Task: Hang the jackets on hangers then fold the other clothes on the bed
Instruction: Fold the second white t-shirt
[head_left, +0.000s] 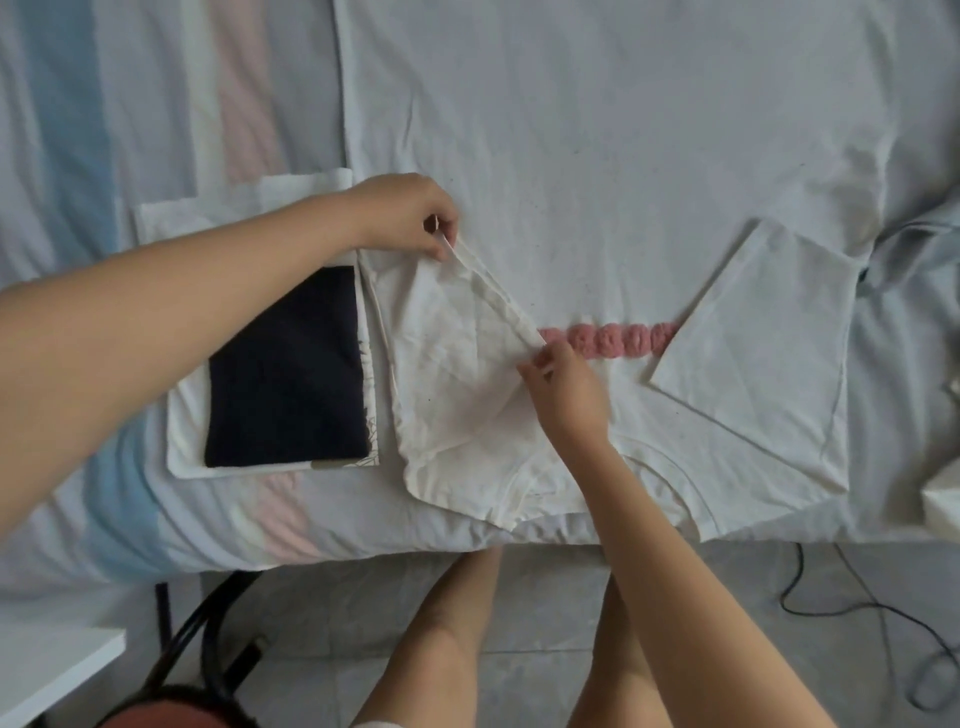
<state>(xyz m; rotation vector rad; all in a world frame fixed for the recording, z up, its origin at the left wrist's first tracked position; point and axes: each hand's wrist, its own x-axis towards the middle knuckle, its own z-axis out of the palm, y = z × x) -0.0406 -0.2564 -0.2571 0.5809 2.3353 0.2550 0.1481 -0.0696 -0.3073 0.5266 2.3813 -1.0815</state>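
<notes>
our left hand (410, 218) pinches the hem of the near sleeve (457, 332), and our right hand (566, 387) pinches the same hem further along, holding it taut between them. the white t-shirt (623, 182) lies spread on the bed (78, 156), its collar at the bed's near edge and its other sleeve (753, 343) folded in. just beside its left edge a dark folded garment (285, 369) sits on a white one. open sheet lies beyond. the pink lettering (608, 340) is partly covered and unreadable, and the frame cuts off the shirt's far end.
</notes>
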